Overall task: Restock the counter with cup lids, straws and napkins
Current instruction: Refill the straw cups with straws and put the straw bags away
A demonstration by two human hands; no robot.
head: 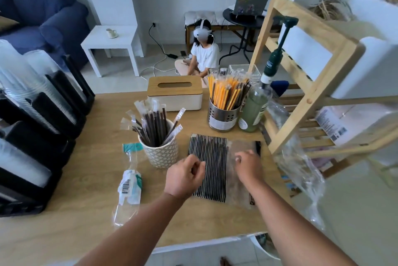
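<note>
A flat clear pack of black straws (212, 158) lies on the wooden counter (86, 179) in front of me. My left hand (185, 176) is curled over the pack's left edge, thumb against forefinger, pinching the wrapper. My right hand (247, 167) grips the empty clear part of the same wrapper on the right. Behind the left hand a patterned cup (160, 153) holds wrapped black straws. A metal holder (223, 117) of yellow straws stands further back, next to a wood-topped tissue box (174, 93). Black racks (43, 125) at the left hold stacked clear lids.
An empty wrapper with a barcode (129, 188) lies left of the cup. A green pump bottle (255, 110) stands by the metal holder. A wooden shelf (310, 93) rises at the right, with loose plastic film (301, 168) hanging off it. A person (204, 54) sits on the floor beyond.
</note>
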